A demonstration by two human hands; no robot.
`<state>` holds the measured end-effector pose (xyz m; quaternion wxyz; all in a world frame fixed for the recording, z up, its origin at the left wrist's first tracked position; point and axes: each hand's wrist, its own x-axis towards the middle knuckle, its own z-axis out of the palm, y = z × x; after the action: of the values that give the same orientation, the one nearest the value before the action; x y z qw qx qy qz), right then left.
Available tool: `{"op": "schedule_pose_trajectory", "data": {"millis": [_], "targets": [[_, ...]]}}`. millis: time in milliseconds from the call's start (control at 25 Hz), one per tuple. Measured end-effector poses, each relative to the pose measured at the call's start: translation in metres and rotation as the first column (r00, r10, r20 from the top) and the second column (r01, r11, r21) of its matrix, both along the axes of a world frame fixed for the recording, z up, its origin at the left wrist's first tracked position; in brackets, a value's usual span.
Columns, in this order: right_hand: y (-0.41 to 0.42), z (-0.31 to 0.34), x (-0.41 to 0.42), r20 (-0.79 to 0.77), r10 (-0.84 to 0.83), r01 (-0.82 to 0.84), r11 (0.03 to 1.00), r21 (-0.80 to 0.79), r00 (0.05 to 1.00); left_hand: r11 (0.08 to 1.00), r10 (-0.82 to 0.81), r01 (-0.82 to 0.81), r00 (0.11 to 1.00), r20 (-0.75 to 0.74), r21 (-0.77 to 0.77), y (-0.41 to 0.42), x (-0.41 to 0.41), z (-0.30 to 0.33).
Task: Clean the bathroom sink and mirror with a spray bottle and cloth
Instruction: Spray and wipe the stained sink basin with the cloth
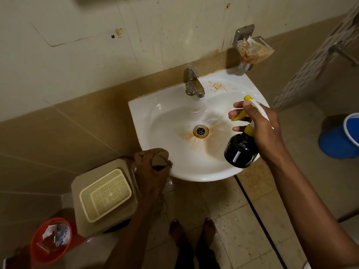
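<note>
A white wall-mounted sink [169, 133] fills the middle of the view, with rusty orange stains around its drain [200, 131] and on its back ledge. My right hand [260, 129] holds a black spray bottle [240, 151] with a yellow trigger over the sink's right side, nozzle pointing toward the back wall. My left hand [150, 171] is clenched around a bunched brown cloth [159, 157] at the sink's front left rim. The mirror is not in view.
A metal tap [193, 82] stands at the sink's back. A stained soap holder [252, 48] hangs on the wall. A beige bin with a basket lid [105, 195] sits left of the sink, an orange waste bucket [50, 239] lower left, a blue bucket [342, 136] right. Bare feet [192, 228] stand on wet tiles.
</note>
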<state>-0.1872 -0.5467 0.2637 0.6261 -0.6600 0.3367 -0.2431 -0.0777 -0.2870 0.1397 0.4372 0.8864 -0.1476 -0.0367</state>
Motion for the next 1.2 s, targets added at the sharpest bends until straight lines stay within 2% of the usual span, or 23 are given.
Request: {"op": "schedule_pose_trajectory", "data": {"millis": [160, 280, 320, 400, 480, 560, 640, 680, 720, 760, 800, 840, 920, 1000, 1080, 1200], "targets": [[0.001, -0.002, 0.004, 0.008, 0.008, -0.008, 1.000, 0.016, 1.000, 0.986, -0.151, 0.135, 0.972, 0.181, 0.094, -0.010, -0.026, 0.000], [0.000, -0.003, 0.007, 0.012, 0.009, -0.010, 1.000, 0.021, 1.000, 0.978, -0.204, 0.195, 0.968, 0.148, 0.074, -0.035, -0.060, 0.005], [0.000, -0.002, 0.007, 0.014, 0.013, -0.013, 1.000, 0.021, 1.000, 0.969, -0.236, 0.226, 0.966, 0.108, 0.098, -0.046, -0.073, 0.008], [-0.001, 0.001, 0.008, 0.012, 0.018, -0.018, 1.000, 0.014, 1.000, 0.948, -0.282, 0.296, 0.952, -0.121, 0.122, -0.072, -0.096, 0.018], [-0.005, 0.004, 0.006, 0.018, 0.009, -0.009, 1.000, 0.005, 1.000, 0.925, -0.311, 0.372, 0.854, -0.416, 0.073, -0.096, -0.106, 0.030], [-0.013, 0.009, 0.004, 0.031, 0.003, -0.003, 1.000, 0.001, 1.000, 0.927, -0.359, 0.350, 0.726, -0.587, -0.134, -0.111, -0.105, 0.049], [-0.023, 0.015, 0.002, 0.055, -0.005, 0.005, 1.000, 0.004, 0.998, 0.923, -0.379, 0.219, 0.653, -0.655, -0.316, -0.109, -0.089, 0.060], [-0.029, 0.017, 0.001, 0.060, -0.011, 0.011, 1.000, 0.003, 0.998, 0.918, -0.371, 0.173, 0.687, -0.625, -0.356, -0.103, -0.077, 0.064], [-0.033, 0.018, 0.001, 0.063, -0.016, 0.016, 1.000, 0.000, 0.998, 0.926, -0.333, 0.160, 0.774, -0.539, -0.342, -0.097, -0.061, 0.061], [-0.037, 0.018, 0.001, 0.062, -0.020, 0.021, 1.000, -0.005, 0.998, 0.955, -0.255, 0.168, 0.888, -0.383, -0.245, -0.091, -0.044, 0.053], [-0.039, 0.017, 0.001, 0.057, -0.022, 0.023, 1.000, -0.010, 0.998, 0.983, -0.178, 0.162, 0.962, -0.206, -0.091, -0.084, -0.026, 0.041], [-0.040, 0.014, 0.002, 0.049, -0.023, 0.024, 1.000, -0.011, 0.999, 0.982, -0.147, 0.157, 0.984, -0.098, 0.108, -0.081, -0.009, 0.027], [-0.040, 0.008, 0.003, 0.033, -0.029, 0.029, 1.000, 0.003, 0.999, 0.887, -0.146, 0.188, 0.981, -0.128, 0.422, -0.087, 0.014, -0.003], [-0.040, -0.001, 0.002, 0.017, -0.029, 0.029, 0.999, 0.014, 0.999, 0.732, -0.152, 0.196, 0.980, -0.124, 0.653, -0.099, 0.023, -0.024], [-0.043, -0.007, -0.001, 0.003, -0.025, 0.025, 0.999, 0.020, 1.000, 0.679, -0.145, 0.148, 0.987, -0.066, 0.719, -0.114, 0.026, -0.040], [-0.056, -0.012, -0.007, -0.014, -0.051, 0.051, 0.999, 0.015, 0.999, 0.681, -0.114, 0.103, 0.993, -0.035, 0.725, -0.133, 0.032, -0.060]]}}
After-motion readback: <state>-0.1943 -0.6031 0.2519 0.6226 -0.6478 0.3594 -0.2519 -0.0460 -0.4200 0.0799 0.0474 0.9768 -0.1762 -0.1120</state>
